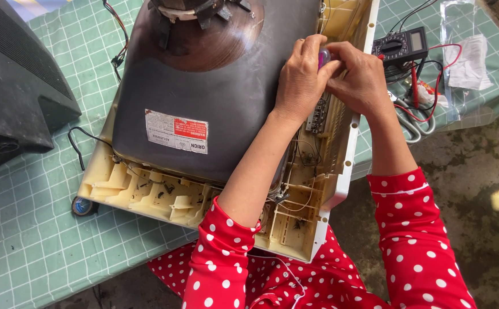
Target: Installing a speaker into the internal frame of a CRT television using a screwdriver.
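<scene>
Multimeter [400, 47] and leads [426, 94] lie beside right hand [359, 80].

Table under green checked cloth [26, 229], opened television chassis [215, 114], black casing [15, 91], multimeter [401, 46], pliers [412, 123]

Small purple tool [324, 56] is gripped by left hand [301, 80] and right hand [361, 80] together over circuit board [318, 114] in opened television shell [146, 194]; multimeter [401, 46] is seen nearby on green checked cloth [20, 229].

A white-and-red rectangular label [177, 131] sits on the dark tube; the multimeter's grey screen [417, 40] looks blank
</scene>
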